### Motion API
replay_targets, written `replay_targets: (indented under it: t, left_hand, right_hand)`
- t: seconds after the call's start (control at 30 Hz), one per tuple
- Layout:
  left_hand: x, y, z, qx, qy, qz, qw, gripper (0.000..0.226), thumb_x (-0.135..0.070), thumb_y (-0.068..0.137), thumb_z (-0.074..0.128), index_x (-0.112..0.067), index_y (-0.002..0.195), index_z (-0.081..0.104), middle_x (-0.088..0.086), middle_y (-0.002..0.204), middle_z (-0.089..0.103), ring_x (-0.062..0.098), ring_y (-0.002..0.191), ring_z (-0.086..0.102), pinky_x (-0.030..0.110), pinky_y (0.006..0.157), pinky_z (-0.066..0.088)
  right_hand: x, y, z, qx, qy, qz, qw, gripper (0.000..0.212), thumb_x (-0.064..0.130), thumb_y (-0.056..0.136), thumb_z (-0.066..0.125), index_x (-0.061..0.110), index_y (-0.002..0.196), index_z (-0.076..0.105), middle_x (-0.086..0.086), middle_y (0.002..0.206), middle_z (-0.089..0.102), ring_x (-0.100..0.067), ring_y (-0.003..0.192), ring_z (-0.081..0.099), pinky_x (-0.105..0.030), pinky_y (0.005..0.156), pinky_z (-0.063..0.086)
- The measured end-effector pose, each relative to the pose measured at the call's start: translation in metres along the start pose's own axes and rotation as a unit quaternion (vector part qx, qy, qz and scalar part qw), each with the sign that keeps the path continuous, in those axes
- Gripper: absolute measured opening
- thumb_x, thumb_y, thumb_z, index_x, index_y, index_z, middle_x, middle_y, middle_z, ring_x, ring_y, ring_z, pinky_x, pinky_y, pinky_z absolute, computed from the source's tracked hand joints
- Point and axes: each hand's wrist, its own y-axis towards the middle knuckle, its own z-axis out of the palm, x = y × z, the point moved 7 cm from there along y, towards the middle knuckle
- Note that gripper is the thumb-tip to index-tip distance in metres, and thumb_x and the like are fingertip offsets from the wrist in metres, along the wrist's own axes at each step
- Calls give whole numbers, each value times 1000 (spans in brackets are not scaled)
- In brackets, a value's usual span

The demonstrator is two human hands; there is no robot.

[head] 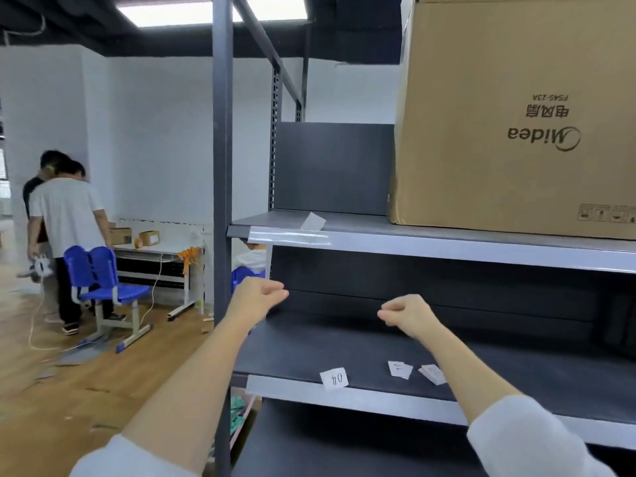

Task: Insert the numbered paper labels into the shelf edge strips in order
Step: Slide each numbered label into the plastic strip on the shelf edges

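Open shelf (516,366) gap: left hand (261,296) and right hand (407,313) fisted, holding nothing visible.

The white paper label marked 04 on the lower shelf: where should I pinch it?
Pinch the white paper label marked 04 at its front edge, coming from the aisle side. It lies flat on the dark grey lower shelf but appears to overhang the front lip, so a thumb can likely slip under there. The right hand is nearer.

upper shelf (361,223): cardboard box (516,111) at right, loose label (313,222) left of it at front edge. lower shelf (344,349): label 04 (334,379) on front edge, two label piles (401,369) to its right.
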Motion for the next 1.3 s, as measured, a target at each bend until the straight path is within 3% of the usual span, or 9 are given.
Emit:
replay_targets:
  t: [0.13, 0.27, 0.4, 0.53, 0.67, 0.83, 0.93, 1.07, 1.3]
  left_hand:
    - [-13, 34, -23, -13, -6, 28, 1000, 33, -17, 85, 61, -5, 116, 59, 13, 125, 60, 24, 116, 55, 33, 101, 39]
    - [-22, 77, -29, -23, -18, 54, 998, 30, -15, 84, 62, -4, 112, 62, 13, 122, 63, 23, 111, 58, 32, 98, 41]
    - [-31, 121, -25, -41, -4, 89, 995, 26, -11, 84, 62, -3, 109, 64, 13, 117, 65, 19, 101, 59, 26, 89, 40]
    - [-34, 154, -13, -57, 38, 118, 991, 19, -9, 84, 61, -2, 101, 68, 13, 108, 68, 15, 89, 56, 26, 82, 40]
    - [-24, 178, -5, -67, 79, 140, 985, 13, -11, 81, 64, -9, 90, 73, 12, 91, 62, 25, 86, 56, 37, 83, 47]
    - [-21, 189, -6, -60, 59, 184, 979, 7, -13, 78, 69, -11, 82, 74, -4, 66, 42, 7, 62, 42, 18, 59, 33]
    - [-24, 195, -6, -24, 61, 196, 978, 5, -11, 77, 69, -9, 79, 74, -6, 60, 42, 6, 56, 39, 19, 58, 32]
    - [-26, 198, -6, -10, 69, 218, 973, 6, -10, 76, 69, -8, 75, 74, -9, 59, 49, 3, 54, 45, 17, 59, 35]
    - [-27, 198, -5, 5, 80, 220, 972, 8, -13, 79, 67, -8, 79, 74, -16, 61, 53, 3, 55, 48, 26, 69, 45]
  right_hand:
    - [40, 20, -22, -54, 13, -23, 998, 22, 11, 84, 63, -6, 97, 69, -22, 99, 71, -32, 93, 66, -36, 89, 50]
    - [68, 51, -28, -55, 8, -40, 998, 27, 14, 88, 60, -2, 108, 65, -20, 111, 68, -34, 107, 62, -39, 96, 46]
    - [97, 92, -28, -71, -10, -92, 993, 28, 12, 86, 59, -13, 97, 64, -30, 108, 65, -38, 93, 63, -32, 78, 46]
    - [123, 135, -22, -68, -18, -139, 988, 23, 10, 85, 59, -9, 94, 67, -29, 106, 66, -27, 79, 56, -28, 70, 42]
    - [147, 168, -7, -58, -15, -175, 983, 23, 13, 87, 60, 1, 105, 68, -12, 112, 68, -22, 93, 61, -27, 81, 43]
    - [169, 192, 18, -35, -41, -216, 975, 21, 12, 87, 59, 4, 102, 71, -8, 107, 70, -14, 86, 57, -25, 79, 43]
    - [176, 200, 24, -12, -54, -217, 975, 20, 14, 87, 60, 4, 98, 73, -11, 106, 72, -23, 84, 60, -28, 76, 45]
    - [187, 205, 28, 33, -96, -212, 972, 19, 17, 86, 62, 8, 98, 74, -7, 101, 71, -13, 85, 55, -21, 67, 42]
    - [192, 203, 43, 85, -183, -209, 957, 16, 12, 85, 61, 6, 91, 74, -1, 83, 65, -14, 81, 53, -25, 69, 40]
